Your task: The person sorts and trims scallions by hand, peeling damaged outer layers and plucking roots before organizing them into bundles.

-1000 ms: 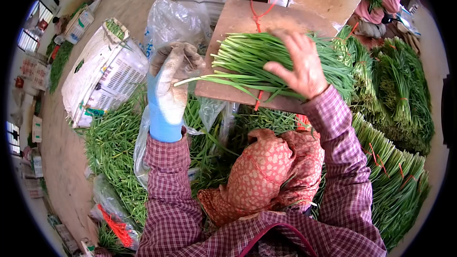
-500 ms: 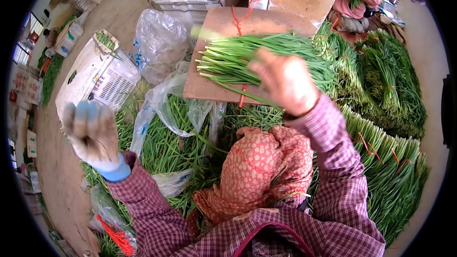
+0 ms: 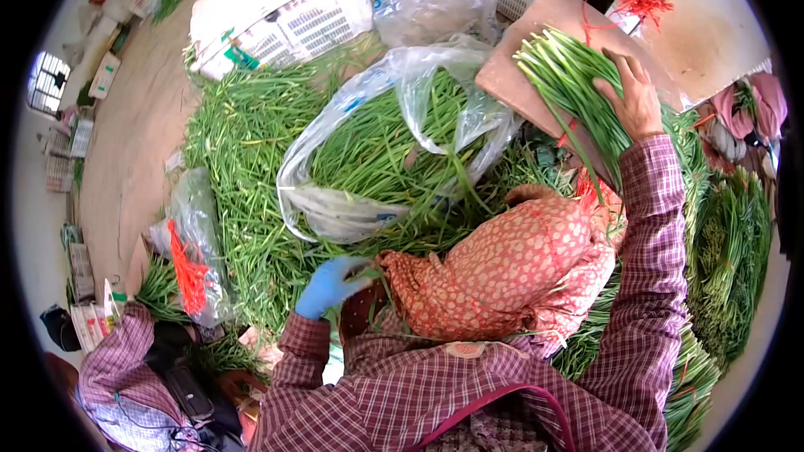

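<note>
My right hand [image 3: 630, 94] lies on a bunch of long green stalks that look like garlic chives [image 3: 565, 71], thumb and fingers apart. The bunch rests on a brown board [image 3: 511, 75], pale ends toward the upper left. A red tie [image 3: 566, 134] shows at the board's lower edge, and another crosses its upper part. My left hand [image 3: 331, 287], in a blue glove, is low beside my knee, fingers apart and pointing right; I see nothing in it. Its fingertips are slightly blurred. A patterned red cloth [image 3: 511, 264] covers my lap.
A clear plastic bag [image 3: 352, 209] full of loose green leaves stands left of the board, with more leaves [image 3: 243, 176] around it. Tied bunches [image 3: 733, 259] are stacked at right. A white crate [image 3: 293, 17] stands behind. Another person [image 3: 138, 368] is at lower left.
The view has swung left and down. My left hand has dropped from its raised position to beside my knee. My right hand, blurred above the chives before, now rests on them.
</note>
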A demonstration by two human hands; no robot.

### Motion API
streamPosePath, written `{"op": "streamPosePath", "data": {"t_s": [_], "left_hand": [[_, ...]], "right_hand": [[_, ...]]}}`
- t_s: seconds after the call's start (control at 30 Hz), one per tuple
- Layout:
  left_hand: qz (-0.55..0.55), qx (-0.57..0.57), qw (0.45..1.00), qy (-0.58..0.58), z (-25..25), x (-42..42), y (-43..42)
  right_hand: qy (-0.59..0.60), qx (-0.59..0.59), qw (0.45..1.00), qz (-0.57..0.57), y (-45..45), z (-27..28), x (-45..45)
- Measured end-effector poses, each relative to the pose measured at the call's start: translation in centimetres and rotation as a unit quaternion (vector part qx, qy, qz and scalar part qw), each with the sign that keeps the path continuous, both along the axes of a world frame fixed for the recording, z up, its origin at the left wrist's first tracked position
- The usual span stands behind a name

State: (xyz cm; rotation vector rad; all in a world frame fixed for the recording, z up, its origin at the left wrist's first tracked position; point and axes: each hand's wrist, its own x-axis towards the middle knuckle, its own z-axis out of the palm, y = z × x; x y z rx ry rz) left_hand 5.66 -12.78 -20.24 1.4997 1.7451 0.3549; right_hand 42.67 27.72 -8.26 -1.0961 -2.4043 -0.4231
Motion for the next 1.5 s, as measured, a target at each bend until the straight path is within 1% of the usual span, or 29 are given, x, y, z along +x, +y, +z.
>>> {"op": "streamPosePath", "data": {"t_s": [0.03,0.07,0.1,0.13,0.17,0.2,0.23,0.27,0.33,0.37,0.43,0.5,0.57,0.6,0.63,0.67,0.7,0.77,0.8,0.87,0.97,1.03,1.07,1.13,1.17,1.27,1.37,1.4,1.5], "left_hand": [[0.087,0.046,0.994,-0.042,0.1,-0.5,-0.4],[0.105,0.095,0.990,-0.016,0.0,-1.2,0.1],[0.113,0.140,0.983,0.022,-0.5,-2.0,0.9],[0.103,0.176,0.977,0.068,-1.0,-2.6,2.1],[0.092,0.205,0.971,0.084,-1.1,-2.8,3.7],[0.082,0.234,0.964,0.099,-1.3,-2.7,5.4],[0.081,0.236,0.964,0.093,-2.2,-2.3,6.9],[0.061,0.256,0.957,0.125,-3.8,-1.9,8.3],[0.042,0.272,0.949,0.156,-6.3,-1.3,8.9],[0.003,0.246,0.950,0.192,-7.3,-0.9,8.6],[-0.031,0.220,0.949,0.223,-9.2,-1.3,7.3],[0.006,0.101,0.967,0.235,-11.4,-2.7,2.5],[0.003,0.090,0.959,0.269,-12.8,-3.3,-2.2],[0.006,0.086,0.960,0.267,-13.3,-3.1,-3.9],[0.035,-0.042,0.975,0.217,-13.5,-2.7,-5.6],[0.063,-0.168,0.970,0.162,-13.8,-2.5,-7.3],[0.125,-0.136,0.976,0.113,-15.5,-2.8,-9.0],[0.131,-0.087,0.984,0.079,-14.4,-3.6,-10.1],[0.191,0.021,0.979,0.061,-14.8,-4.4,-9.5],[0.223,0.102,0.962,0.116,-11.6,-5.2,-6.0],[0.248,0.228,0.931,0.138,-4.4,-5.4,1.5],[0.219,0.285,0.918,0.170,-4.8,-6.0,5.1],[0.221,0.284,0.917,0.171,-6.6,-6.6,5.4],[0.117,0.197,0.932,0.280,-12.0,-7.9,5.4],[0.117,0.196,0.932,0.283,-12.7,-8.4,4.6],[0.120,-0.003,0.963,0.243,-13.1,-8.4,0.8],[0.060,0.035,0.966,0.248,-11.8,-6.4,-1.9],[0.076,0.061,0.970,0.224,-14.4,-6.3,-2.9],[0.119,0.043,0.965,0.229,-15.3,-6.0,-2.7]], "right_hand": [[0.025,-0.037,0.999,-0.004,-1.3,0.7,-2.3],[0.051,-0.113,0.992,-0.015,-2.4,0.5,-4.9],[0.056,-0.054,0.993,0.086,-3.0,-0.3,-7.5],[0.060,-0.117,0.980,0.148,-4.6,-0.7,-10.5],[0.016,-0.194,0.970,0.148,-6.4,-1.6,-13.8],[0.000,-0.182,0.960,0.214,-8.1,-3.3,-16.0],[-0.063,-0.251,0.940,0.223,-9.7,-5.1,-18.5],[-0.199,-0.295,0.917,0.182,-11.8,-5.5,-21.0],[-0.291,-0.335,0.864,0.237,-13.4,-10.5,-23.3],[-0.323,-0.315,0.858,0.245,-14.1,-13.4,-23.5],[-0.416,-0.366,0.813,0.181,-14.9,-13.1,-22.7],[-0.532,-0.434,0.725,0.059,-15.8,-4.0,-22.3],[-0.481,-0.510,0.714,0.006,-14.3,-5.6,-18.4],[-0.504,-0.505,0.700,-0.006,-13.4,-7.5,-16.3],[-0.527,-0.501,0.687,-0.018,-12.9,-9.6,-14.6],[-0.529,-0.501,0.685,-0.016,-12.6,-11.1,-13.9],[-0.557,-0.463,0.689,-0.015,-12.2,-12.4,-13.3],[-0.591,-0.430,0.682,-0.004,-12.5,-15.4,-13.9],[-0.601,-0.421,0.679,-0.026,-11.8,-16.8,-15.9],[-0.610,-0.411,0.676,-0.049,-11.7,-18.5,-20.2],[-0.353,-0.319,0.862,0.177,-13.9,-19.7,-29.0],[-0.422,-0.329,0.822,0.195,-15.5,-21.3,-33.1],[-0.426,-0.333,0.817,0.198,-16.4,-20.6,-34.1],[-0.429,-0.337,0.813,0.204,-17.5,-19.8,-34.4],[-0.435,-0.318,0.819,0.197,-17.9,-19.8,-34.2],[-0.428,-0.293,0.833,0.190,-18.1,-21.0,-33.1],[-0.427,-0.270,0.841,0.195,-18.4,-22.0,-32.4],[-0.417,-0.281,0.841,0.198,-18.4,-22.9,-32.1],[-0.411,-0.295,0.840,0.199,-18.5,-23.6,-31.3]]}}
